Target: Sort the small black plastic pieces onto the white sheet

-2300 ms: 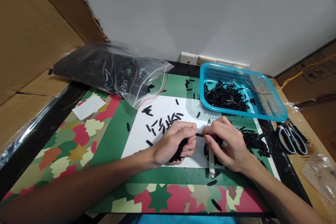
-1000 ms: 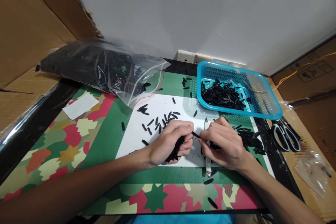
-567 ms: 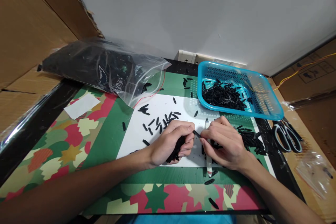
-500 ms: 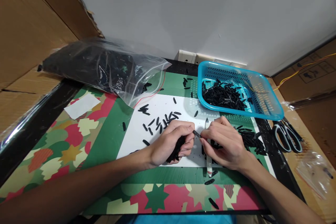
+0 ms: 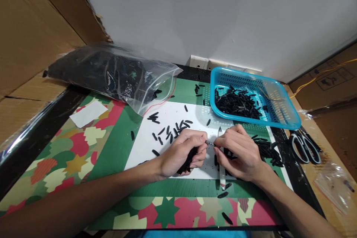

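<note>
My left hand (image 5: 186, 150) is closed round a clump of small black elongated pieces (image 5: 188, 162), whose ends stick out below the fingers. Between its thumb and forefinger it grips one end of a single narrow black piece (image 5: 210, 143) with a light glint along it. The other end of that piece is pinched by the fingertips of my right hand (image 5: 238, 150). Under the right hand lies a white stick with a dark pointed tip (image 5: 222, 178), partly covered. Loose black pieces (image 5: 174, 130) are scattered on the white sheet (image 5: 139, 152) beyond the left hand.
A blue plastic basket (image 5: 256, 122) with many black pieces stands at the back right. Beside it lie grey-handled scissors (image 5: 304, 148). A clear zip bag full of dark pieces (image 5: 97, 70) rests at the back left. More pieces (image 5: 267, 150) are heaped right of my right hand.
The single black piece has turned slightly between my fingertips, and a lighter, shiny side now shows. Both hands stay almost in place.
</note>
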Motion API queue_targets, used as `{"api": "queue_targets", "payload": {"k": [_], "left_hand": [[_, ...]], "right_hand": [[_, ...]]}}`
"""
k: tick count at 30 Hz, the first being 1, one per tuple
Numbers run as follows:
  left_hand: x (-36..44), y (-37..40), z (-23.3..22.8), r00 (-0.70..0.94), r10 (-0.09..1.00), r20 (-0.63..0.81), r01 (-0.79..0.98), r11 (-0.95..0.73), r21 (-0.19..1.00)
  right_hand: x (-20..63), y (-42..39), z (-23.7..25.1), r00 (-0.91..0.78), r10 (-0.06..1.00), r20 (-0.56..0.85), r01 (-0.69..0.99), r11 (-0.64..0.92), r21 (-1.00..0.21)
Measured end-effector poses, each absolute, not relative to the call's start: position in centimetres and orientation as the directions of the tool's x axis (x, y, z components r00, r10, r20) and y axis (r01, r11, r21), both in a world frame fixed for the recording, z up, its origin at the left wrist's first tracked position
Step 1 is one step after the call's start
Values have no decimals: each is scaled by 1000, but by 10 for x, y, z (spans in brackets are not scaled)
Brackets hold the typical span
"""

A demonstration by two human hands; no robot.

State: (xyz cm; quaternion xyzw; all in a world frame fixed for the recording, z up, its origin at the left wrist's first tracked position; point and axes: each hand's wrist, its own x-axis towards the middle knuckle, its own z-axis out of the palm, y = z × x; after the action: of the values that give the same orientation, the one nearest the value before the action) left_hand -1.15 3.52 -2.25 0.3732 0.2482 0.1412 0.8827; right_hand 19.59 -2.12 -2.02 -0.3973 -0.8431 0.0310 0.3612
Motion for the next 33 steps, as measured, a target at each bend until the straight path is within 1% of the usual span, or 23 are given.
{"api": "queue_targets", "payload": {"k": [7, 10, 12, 14, 15, 16, 17, 18, 19, 21, 23, 25, 26, 28, 31, 33], "left_hand": [[-11, 35, -23, 844, 440, -306, -50, 633, 772], [-11, 35, -21, 839, 437, -325, -40, 645, 763], [-11, 36, -20, 835, 430, -343, -43, 673, 738], [-11, 37, -19, 832, 428, -353, -61, 703, 708], [-11, 37, -19, 829, 433, -354, -77, 715, 695], [-11, 37, -19, 825, 444, -350, -98, 722, 685], [-11, 37, -20, 821, 460, -339, -124, 723, 680], [-11, 36, -20, 816, 478, -325, -152, 720, 677], [-11, 36, -20, 809, 500, -309, -182, 713, 677], [-11, 36, -21, 794, 536, -286, -232, 702, 673], [-10, 36, -21, 779, 558, -285, -261, 702, 662], [-9, 36, -21, 769, 570, -289, -279, 706, 651], [-9, 37, -21, 767, 572, -290, -280, 706, 650], [-8, 36, -22, 762, 582, -282, -275, 687, 673], [-7, 35, -23, 749, 612, -254, -241, 608, 756], [-7, 33, -24, 745, 628, -224, -222, 551, 804]], "right_hand": [[194, -23, -20, -423, 680, 599, 640, 692, -334], [201, -22, -15, -406, 649, 643, 681, 684, -261], [212, -18, -10, -317, 659, 682, 790, 581, -195], [226, -13, -5, -149, 682, 716, 918, 365, -157], [232, -10, -3, -73, 694, 716, 955, 256, -151], [236, -9, -2, -21, 696, 717, 972, 182, -149], [237, -8, -3, 3, 700, 714, 977, 150, -151], [236, -8, -4, -6, 704, 711, 974, 164, -154], [232, -10, -7, -48, 703, 709, 963, 221, -154], [217, -16, -12, -213, 683, 698, 901, 413, -129], [198, -24, -16, -426, 599, 678, 789, 613, -44], [180, -31, -17, -614, 487, 621, 618, 786, -5], [173, -33, -16, -653, 454, 606, 567, 824, -6], [164, -36, -15, -679, 429, 596, 522, 853, -19], [160, -36, -15, -655, 420, 628, 529, 848, -14], [161, -35, -15, -659, 419, 625, 528, 849, -13]]}}
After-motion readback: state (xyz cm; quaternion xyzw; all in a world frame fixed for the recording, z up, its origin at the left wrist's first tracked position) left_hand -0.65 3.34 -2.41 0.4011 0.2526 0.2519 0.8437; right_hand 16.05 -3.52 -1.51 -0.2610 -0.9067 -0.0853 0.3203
